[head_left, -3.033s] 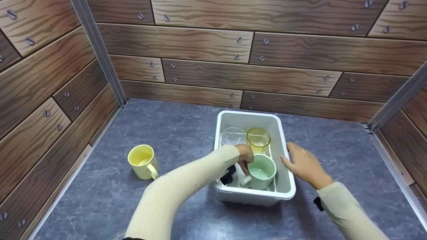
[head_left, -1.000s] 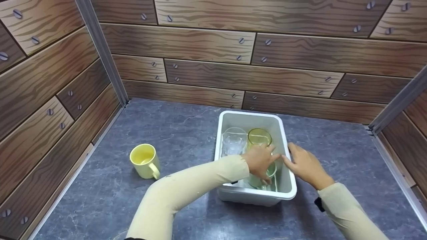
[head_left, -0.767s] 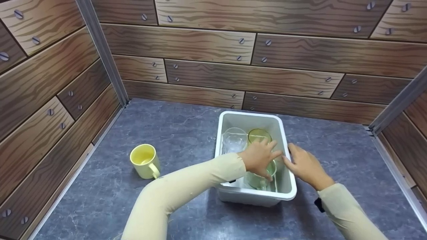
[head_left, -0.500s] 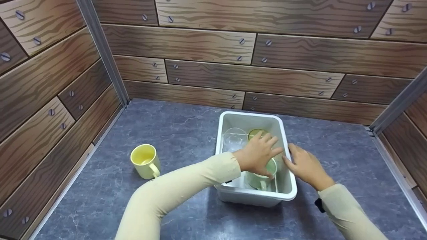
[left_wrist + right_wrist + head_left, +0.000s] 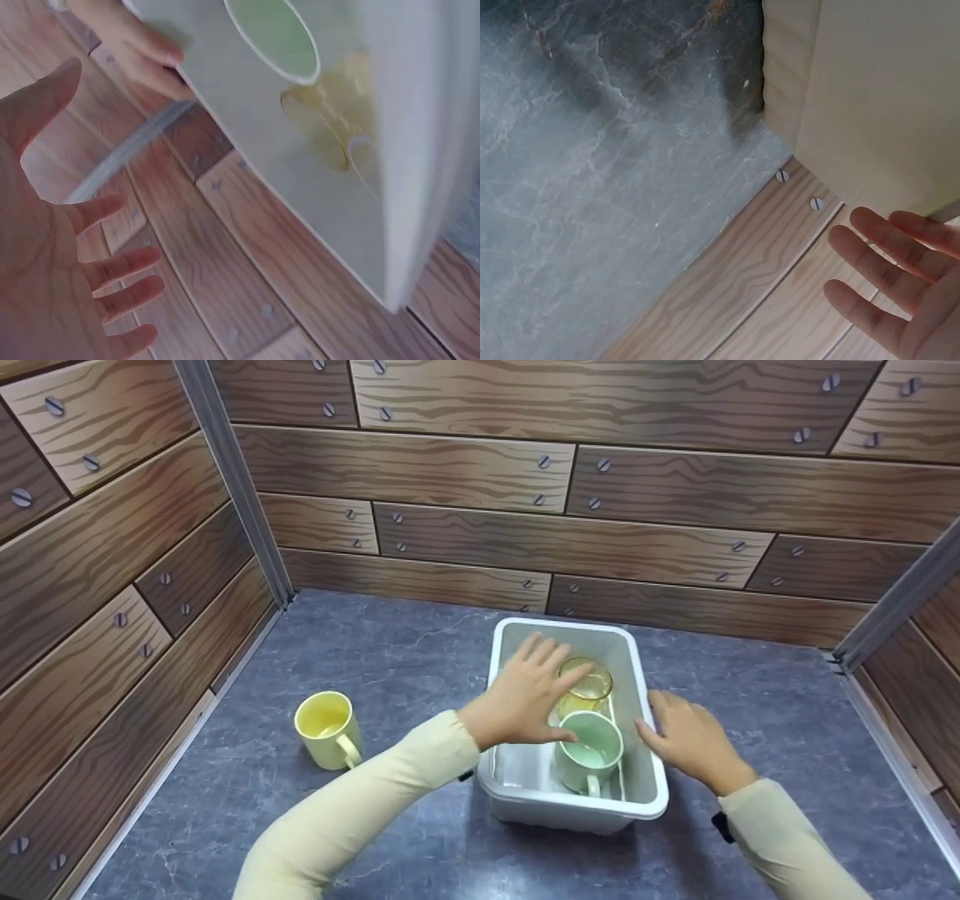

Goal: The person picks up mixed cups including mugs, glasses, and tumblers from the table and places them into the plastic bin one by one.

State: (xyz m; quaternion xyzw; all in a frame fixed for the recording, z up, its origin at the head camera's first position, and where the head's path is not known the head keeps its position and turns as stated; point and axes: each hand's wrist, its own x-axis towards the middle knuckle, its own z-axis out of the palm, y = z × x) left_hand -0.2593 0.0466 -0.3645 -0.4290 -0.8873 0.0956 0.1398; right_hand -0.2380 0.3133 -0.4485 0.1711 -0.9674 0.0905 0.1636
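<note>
Left hand (image 5: 519, 696) spread above a white rectangular plastic bin (image 5: 559, 814).
Inside, a pale-green round mug (image 5: 592, 754) stands before a yellow-tinted glass tumbler (image 5: 592, 688); the right hand (image 5: 694, 740), fingers loosely straight, is at the rim.

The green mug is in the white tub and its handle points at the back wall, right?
Not quite: in the head view, the green mug is in the white tub, but its handle faces the near end, not the back wall.

A mug (image 5: 325, 745) stands on the table (image 5: 397, 660) left of a bin (image 5: 551, 813), inside which a second mug (image 5: 586, 769) sits near right before a glass (image 5: 591, 688), with a wall (image 5: 465, 532) on the far side.
</note>
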